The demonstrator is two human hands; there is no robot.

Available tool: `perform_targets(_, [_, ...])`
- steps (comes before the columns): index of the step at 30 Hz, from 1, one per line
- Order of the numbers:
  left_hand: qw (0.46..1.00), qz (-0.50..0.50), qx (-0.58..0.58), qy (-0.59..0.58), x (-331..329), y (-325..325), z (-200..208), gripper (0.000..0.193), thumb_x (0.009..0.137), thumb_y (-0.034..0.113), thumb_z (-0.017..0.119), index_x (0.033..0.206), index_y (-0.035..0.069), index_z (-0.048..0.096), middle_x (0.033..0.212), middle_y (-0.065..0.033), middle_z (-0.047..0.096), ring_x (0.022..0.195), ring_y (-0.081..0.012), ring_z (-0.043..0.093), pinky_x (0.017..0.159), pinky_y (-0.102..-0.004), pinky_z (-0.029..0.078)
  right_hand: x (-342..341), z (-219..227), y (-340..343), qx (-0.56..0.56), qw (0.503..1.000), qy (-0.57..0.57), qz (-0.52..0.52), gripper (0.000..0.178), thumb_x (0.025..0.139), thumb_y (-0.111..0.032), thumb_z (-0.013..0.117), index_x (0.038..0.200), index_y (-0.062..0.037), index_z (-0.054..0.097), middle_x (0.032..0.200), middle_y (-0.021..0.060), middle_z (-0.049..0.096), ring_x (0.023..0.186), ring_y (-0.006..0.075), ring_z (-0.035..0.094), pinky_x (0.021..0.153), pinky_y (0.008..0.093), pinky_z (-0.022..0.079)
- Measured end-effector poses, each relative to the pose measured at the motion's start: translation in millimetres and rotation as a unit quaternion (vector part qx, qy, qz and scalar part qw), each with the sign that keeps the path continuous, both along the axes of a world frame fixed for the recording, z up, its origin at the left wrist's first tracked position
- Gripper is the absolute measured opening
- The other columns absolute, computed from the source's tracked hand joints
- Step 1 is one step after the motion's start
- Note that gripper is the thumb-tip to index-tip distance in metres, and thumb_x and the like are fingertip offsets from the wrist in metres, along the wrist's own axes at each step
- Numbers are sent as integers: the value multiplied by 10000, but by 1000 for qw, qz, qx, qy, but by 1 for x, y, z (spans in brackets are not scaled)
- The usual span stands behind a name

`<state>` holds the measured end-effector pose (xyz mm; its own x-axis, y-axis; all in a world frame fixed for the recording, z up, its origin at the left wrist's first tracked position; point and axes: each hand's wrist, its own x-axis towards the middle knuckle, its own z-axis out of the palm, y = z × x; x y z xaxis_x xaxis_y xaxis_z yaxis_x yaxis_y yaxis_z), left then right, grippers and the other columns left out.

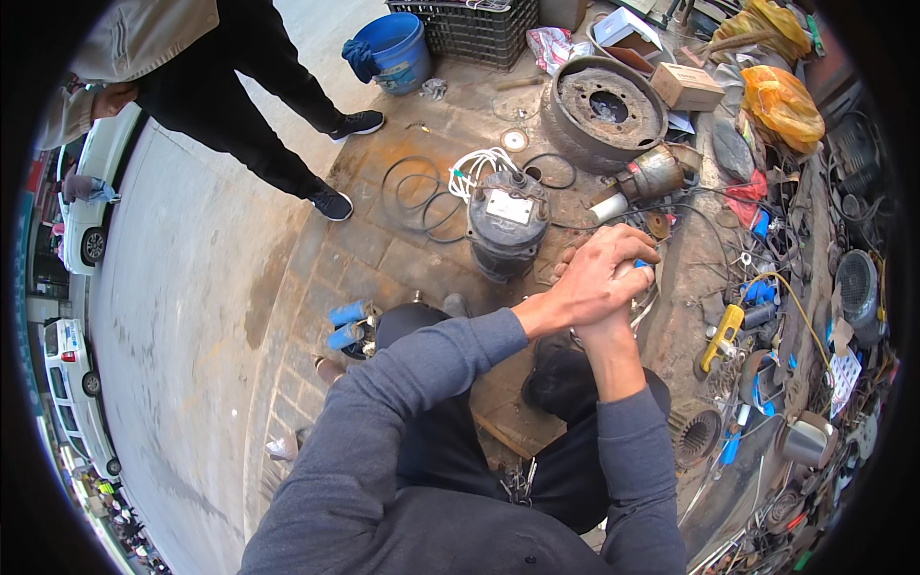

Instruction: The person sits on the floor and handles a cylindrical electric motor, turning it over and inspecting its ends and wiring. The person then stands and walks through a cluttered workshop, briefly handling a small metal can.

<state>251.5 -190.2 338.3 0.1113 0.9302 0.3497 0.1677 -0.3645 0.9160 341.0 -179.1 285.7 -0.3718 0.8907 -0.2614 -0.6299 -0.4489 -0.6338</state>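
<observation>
Over my knees my two hands are pressed together with fingers closed. My left hand (596, 273) lies across the top, and my right hand (609, 328) is beneath, largely covered. A bit of blue shows between the fingers; what it belongs to I cannot make out. Just beyond and left of my hands, a dark cylindrical motor or pump (505, 240) stands upright on the paving, a pale label plate on its upper side. A coiled white cable (476, 171) lies at its top. A thin black cable (407, 196) loops on the ground beside it.
A person in dark trousers (225, 91) stands at the far left. A blue bucket (395, 57), a black crate (479, 36) and a heavy wheel rim (606, 110) sit at the back. Tools and scrap, including a yellow meter (722, 335), crowd the right. Blue cylinders (347, 326) are by my left knee.
</observation>
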Motion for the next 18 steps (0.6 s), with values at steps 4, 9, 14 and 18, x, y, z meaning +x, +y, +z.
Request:
perform_targets(4, [1000,6,4,0,1,-1,1,349,867,267,647,1110,38,745,1277,-149,682,1233,-347,605,1081,-445,457,1,1,0,8,1000,-5,3,426,1063,-531,420,1143,-136,558,994,55,622,873,218,634,776,374,553])
perform_targets(9, [998,28,28,39,-3,-2,16,343,889,266,654,1139,43,726,1333,-159,653,1271,-353,591,1106,-455,453,-4,21,-2,34,999,3,10,443,1078,-511,423,1183,-106,570,1013,59,631,889,207,635,801,356,549])
perform_targets(14, [992,68,100,31,-52,-20,56,367,913,171,680,1220,-31,679,1334,-204,661,1184,-326,678,1010,-433,558,-12,53,17,144,969,-199,-5,428,1092,-423,492,1259,-40,583,1085,92,647,955,200,638,860,355,542])
perform_targets(18, [991,111,-47,-56,-143,-66,65,343,980,101,668,1301,-20,678,1226,-114,733,1154,-189,680,1025,-344,529,-19,54,41,269,836,-476,51,622,961,-305,738,1397,80,517,1243,218,677,1205,272,640,1010,390,523])
